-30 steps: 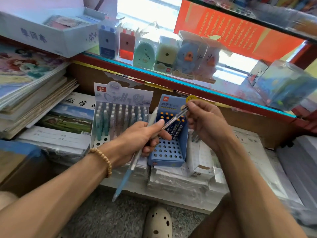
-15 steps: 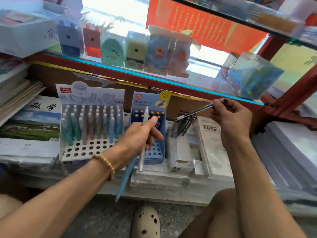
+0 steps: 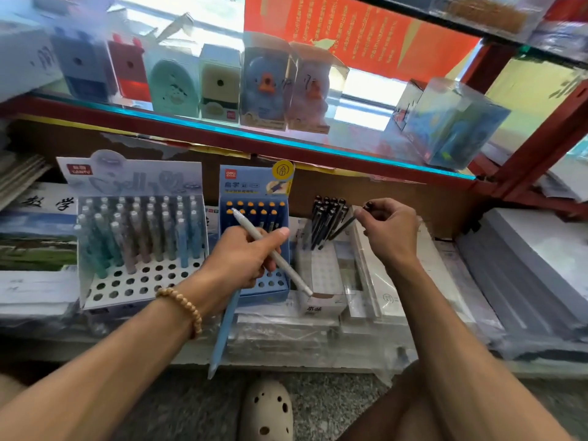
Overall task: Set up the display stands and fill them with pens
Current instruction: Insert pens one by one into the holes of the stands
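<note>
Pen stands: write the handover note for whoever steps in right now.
Left hand grips two pens: a white pen and a light blue pen.
Right hand pinches a dark pen at the white box, which holds a bunch of dark pens.
White stand: back rows filled with pastel pens, front holes open.
Blue stand: two back rows filled, front holes open.
Left: seat the held pens, fill the open holes in both stands.

Along your glass shelf (image 3: pixel 222 130) stand boxed sharpeners (image 3: pixel 219 82), a red banner (image 3: pixel 350 33) behind them. Notebooks (image 3: pixel 38 237) lie at the lower shelf's left end, wrapped paper (image 3: pixel 525 265) at its right.
</note>
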A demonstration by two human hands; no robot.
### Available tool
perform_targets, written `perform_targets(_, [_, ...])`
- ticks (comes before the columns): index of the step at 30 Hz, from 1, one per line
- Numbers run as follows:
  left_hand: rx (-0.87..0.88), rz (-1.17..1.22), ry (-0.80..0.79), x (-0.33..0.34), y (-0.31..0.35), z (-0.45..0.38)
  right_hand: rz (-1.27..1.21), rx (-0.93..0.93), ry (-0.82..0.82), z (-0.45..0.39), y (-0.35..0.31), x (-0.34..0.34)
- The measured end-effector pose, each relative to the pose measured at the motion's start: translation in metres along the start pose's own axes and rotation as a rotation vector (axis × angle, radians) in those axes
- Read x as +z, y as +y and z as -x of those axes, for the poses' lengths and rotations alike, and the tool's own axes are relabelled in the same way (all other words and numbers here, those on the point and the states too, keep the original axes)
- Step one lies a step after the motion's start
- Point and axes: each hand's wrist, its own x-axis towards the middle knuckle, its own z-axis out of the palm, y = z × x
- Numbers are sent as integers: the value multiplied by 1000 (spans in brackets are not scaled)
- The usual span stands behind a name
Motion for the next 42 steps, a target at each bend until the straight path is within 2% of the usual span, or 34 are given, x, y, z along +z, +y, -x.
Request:
perform_targets(10, [-23,61,-1,-13,-1,3,160,-51,-29,-6,0,17])
perform_targets(16, [5,119,-44,-22,-2,2,260,-48,-228,-2,7,29])
perform_targets(19, [13,183,-63,-23,-2,2,336,-71,-214,-3,6,34])
perform_targets(23, [11,259,-65,-24,-3,4,298,-30,-229,-2,8,35])
perform_targets(26, [12,300,-59,-24,-3,5,289,-94,-80,6,0,29])
perform_targets(28, [25,322,-44,-23,-3,6,215,-163,-39,17,-17,23])
perform_targets(29, [36,333,-28,-23,-3,7,128,-161,-106,23,-25,21])
perform_targets(33, [74,360,69,-26,-4,10,-232,43,-684,47,-61,16])
perform_targets(35, [91,384,100,-29,-5,12,-281,52,-794,52,-68,18])
perform_targets(40, [74,454,144,-45,-1,21,-554,156,-648,45,-79,30])
perform_targets(42, [41,379,185,-56,-2,26,-632,186,-604,43,-85,35])
